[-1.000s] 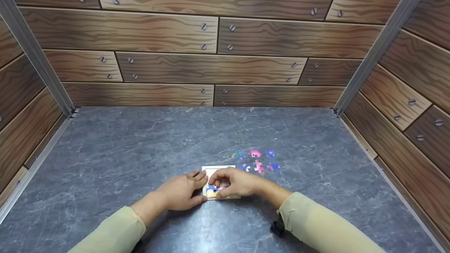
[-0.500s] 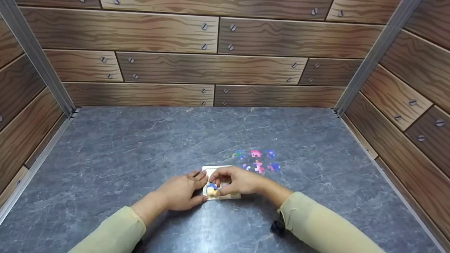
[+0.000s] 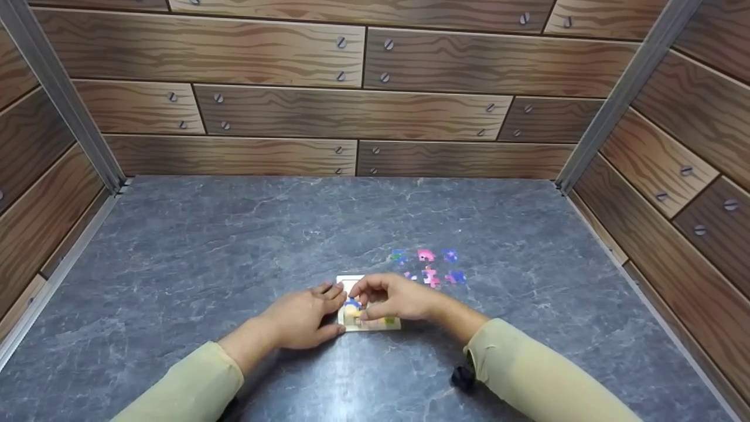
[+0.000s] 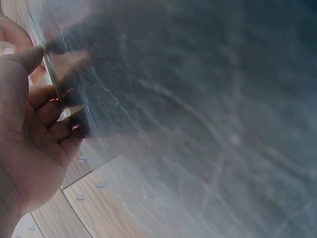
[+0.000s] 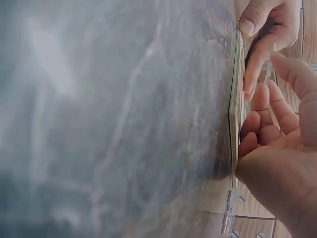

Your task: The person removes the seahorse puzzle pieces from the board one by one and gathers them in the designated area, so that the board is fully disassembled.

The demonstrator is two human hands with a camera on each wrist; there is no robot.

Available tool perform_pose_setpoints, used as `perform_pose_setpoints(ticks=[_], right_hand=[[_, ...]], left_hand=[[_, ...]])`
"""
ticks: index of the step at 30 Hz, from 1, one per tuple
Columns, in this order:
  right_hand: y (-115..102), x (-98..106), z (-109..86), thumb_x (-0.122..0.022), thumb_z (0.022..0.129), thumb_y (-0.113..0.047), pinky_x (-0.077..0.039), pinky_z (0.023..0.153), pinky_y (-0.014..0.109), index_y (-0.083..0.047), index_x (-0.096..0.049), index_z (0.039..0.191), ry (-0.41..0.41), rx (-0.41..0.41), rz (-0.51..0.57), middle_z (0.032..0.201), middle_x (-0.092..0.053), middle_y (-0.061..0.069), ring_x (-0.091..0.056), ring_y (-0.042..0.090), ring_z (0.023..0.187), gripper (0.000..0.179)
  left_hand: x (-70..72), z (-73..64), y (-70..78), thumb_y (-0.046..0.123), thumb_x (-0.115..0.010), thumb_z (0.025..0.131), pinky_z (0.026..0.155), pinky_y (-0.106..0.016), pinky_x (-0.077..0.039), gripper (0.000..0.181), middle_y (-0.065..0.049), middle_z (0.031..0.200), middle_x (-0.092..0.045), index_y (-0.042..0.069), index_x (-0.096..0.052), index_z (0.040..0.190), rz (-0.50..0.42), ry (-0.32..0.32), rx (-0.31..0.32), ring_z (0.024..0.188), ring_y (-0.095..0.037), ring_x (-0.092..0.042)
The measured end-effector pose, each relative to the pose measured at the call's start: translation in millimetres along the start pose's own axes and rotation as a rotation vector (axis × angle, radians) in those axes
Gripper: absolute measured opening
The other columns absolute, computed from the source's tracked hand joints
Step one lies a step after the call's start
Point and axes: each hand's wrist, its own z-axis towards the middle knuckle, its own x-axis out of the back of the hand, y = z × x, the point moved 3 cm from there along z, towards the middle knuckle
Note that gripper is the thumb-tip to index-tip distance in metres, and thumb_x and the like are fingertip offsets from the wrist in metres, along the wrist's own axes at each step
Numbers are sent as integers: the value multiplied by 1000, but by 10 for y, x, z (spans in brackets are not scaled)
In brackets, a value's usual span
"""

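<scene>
In the head view a flat white-rimmed puzzle board (image 3: 348, 281) lies on the grey table between my hands. My left hand (image 3: 300, 318) rests at its left side, fingers extended over the rim and thumb at the near corner. My right hand (image 3: 398, 298) is over the board and pinches a blue and yellow puzzle piece (image 3: 353, 307) between thumb and fingertips. In the right wrist view that piece shows edge-on as a thin pale strip (image 5: 268, 74), tilted up from the board. The right hand hides much of the board's middle.
Several loose puzzle pieces lie to the right of the board, among them a green-blue piece (image 3: 399, 256), a pink piece (image 3: 426, 255) and a purple-blue piece (image 3: 455, 276). Wood-patterned walls (image 3: 281, 111) with metal corner posts enclose the table (image 3: 246, 223).
My right hand has drawn the pinched piece slightly up and away from the near edge, uncovering more printed colour on the board. The left hand and loose pieces stay put.
</scene>
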Motion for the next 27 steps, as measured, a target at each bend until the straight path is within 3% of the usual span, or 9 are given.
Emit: perform_pose_setpoints(ticks=[9,27], right_hand=[[-18,43,-2,-79,92,-6,-51,79,23,-3,-69,129,42,-19,14,104,-64,2,-59,14,94,38],[-71,86,-37,-78,95,-5,-54,88,26,-1,-68,129,84,-4,37,104,-66,2,-62,16,99,37]], left_hand=[[26,1,-2,45,-62,106,117,-57,-41,68,-17,164,-42,4,-48,158,3,1,9,152,-40,-39],[16,-2,21,44,-63,106,116,-56,-43,65,-16,164,-43,6,-51,158,1,-1,16,151,-39,-41]])
